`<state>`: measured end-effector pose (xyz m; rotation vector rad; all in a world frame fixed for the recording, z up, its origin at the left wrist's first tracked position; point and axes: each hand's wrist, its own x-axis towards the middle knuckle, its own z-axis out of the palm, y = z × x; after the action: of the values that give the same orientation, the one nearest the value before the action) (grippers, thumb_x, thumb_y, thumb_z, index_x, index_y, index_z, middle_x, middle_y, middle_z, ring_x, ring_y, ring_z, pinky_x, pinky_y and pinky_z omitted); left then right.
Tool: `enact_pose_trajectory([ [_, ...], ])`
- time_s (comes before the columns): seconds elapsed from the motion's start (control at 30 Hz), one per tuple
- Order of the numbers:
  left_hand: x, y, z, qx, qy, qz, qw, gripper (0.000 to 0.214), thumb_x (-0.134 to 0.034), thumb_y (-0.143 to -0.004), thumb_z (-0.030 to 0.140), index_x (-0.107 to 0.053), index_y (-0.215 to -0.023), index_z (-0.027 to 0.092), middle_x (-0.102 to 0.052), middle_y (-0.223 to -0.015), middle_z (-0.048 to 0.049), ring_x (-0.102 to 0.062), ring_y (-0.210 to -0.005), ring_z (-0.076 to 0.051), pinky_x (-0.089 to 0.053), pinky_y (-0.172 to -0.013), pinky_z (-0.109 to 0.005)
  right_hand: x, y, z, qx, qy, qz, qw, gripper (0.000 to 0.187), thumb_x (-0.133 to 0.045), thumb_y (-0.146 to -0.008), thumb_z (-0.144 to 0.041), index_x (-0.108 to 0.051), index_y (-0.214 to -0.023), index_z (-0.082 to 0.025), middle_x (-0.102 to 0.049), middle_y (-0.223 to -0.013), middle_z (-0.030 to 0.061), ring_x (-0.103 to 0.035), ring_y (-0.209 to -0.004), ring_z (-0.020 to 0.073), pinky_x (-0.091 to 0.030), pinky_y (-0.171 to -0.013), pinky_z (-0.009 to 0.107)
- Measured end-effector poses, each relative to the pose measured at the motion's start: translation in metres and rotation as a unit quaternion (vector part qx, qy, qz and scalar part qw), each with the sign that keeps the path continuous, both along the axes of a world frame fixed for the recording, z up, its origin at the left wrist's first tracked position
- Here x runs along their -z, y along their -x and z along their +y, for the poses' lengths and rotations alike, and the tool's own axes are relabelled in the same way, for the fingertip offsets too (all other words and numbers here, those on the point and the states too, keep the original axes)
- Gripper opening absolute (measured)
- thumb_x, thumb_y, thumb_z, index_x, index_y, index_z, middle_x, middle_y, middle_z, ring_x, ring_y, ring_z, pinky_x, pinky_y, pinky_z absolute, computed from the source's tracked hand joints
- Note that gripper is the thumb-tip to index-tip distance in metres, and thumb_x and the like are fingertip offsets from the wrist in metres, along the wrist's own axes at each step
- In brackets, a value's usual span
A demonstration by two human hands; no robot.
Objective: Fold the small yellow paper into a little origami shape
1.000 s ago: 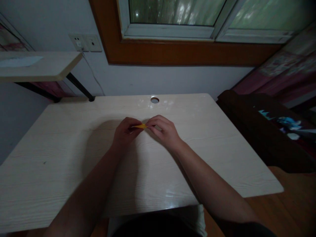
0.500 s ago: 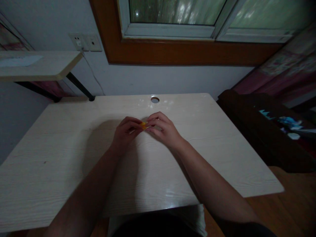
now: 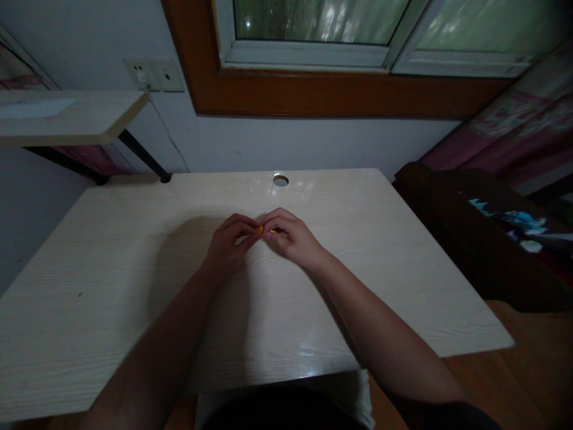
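Two hands of yours, fingertips nearly meeting over one desk (image 3: 394, 257). Left hand (image 3: 229, 242) narrowed, pinching small yellow object (image 3: 260, 230); your right hand (image 3: 293, 236) pinching it from other side. Yellow shows at two spots; one piece or two, you cannot tell. Beyond your hands: one round hole (image 3: 280, 181), two wall plates (image 3: 166, 76).

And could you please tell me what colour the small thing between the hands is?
Yellow; the small thing shows best in the head view.
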<state>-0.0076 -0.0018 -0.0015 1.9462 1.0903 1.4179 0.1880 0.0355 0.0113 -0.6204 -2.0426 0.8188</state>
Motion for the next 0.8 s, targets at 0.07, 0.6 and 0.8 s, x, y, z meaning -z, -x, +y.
enact_pose_trajectory([
  [0.07, 0.0006, -0.0002, 0.0005, 0.002, 0.005, 0.0, 1.0, 0.01, -0.068, -0.086, 0.028, -0.068, -0.081, 0.02, -0.066, -0.095, -0.006, -0.065, -0.088, -0.015, -0.055, -0.078, -0.03, 0.0017, 0.0016, -0.0001, 0.007, 0.026, 0.007, 1.0, 0.008, -0.061, -0.09, -0.023, -0.066, -0.084, -0.019, -0.064, -0.097, 0.0067, -0.061, -0.09, 0.0168, -0.051, -0.08, 0.033],
  [0.6, 0.0079, -0.0003, 0.0046, 0.009, 0.038, -0.036, 0.999, 0.012, -0.07, -0.084, 0.03, -0.067, -0.079, 0.019, -0.066, -0.091, -0.0049, -0.063, -0.085, -0.015, -0.052, -0.076, -0.029, 0.0046, 0.006, -0.0004, 0.031, 0.164, 0.024, 0.986, 0.007, -0.067, -0.081, -0.022, -0.069, -0.076, -0.018, -0.064, -0.092, 0.0062, -0.061, -0.083, 0.0167, -0.049, -0.075, 0.032],
  [0.8, 0.0074, -0.0011, 0.0044, 0.009, 0.042, -0.038, 0.998, 0.013, -0.07, -0.083, 0.03, -0.067, -0.077, 0.019, -0.066, -0.092, -0.0053, -0.063, -0.085, -0.015, -0.052, -0.076, -0.028, 0.002, 0.0064, -0.0026, 0.033, 0.153, 0.021, 0.987, 0.007, -0.065, -0.081, -0.018, -0.069, -0.076, -0.017, -0.064, -0.092, 0.006, -0.061, -0.082, 0.0157, -0.049, -0.075, 0.031],
])
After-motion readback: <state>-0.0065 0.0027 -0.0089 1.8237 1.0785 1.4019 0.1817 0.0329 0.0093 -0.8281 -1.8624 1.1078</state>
